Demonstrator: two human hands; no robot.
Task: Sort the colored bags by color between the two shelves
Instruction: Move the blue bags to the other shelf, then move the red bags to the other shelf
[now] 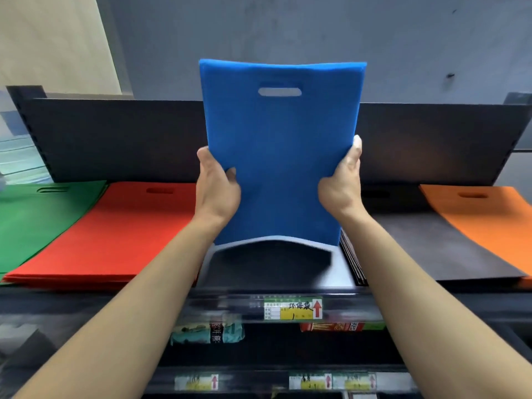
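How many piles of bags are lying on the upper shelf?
4: green pile far left, red pile beside it, dark grey pile right of centre, orange pile far right. The blue bags gripped by left hand and right hand may hide another.

You work in even, fairly bright, soft light with no hard glare. The blue bags (pixel 279 168) throw a dark shadow onto the shelf (pixel 344 272) right under them, and the bags' lower edge smears with motion blur. The lower shelves (pixel 288 349) sit dim and soft, though the price label (pixel 292 309) reads fairly clear. The wide lens bows the back panel (pixel 115 139) and stretches your view near the edges.
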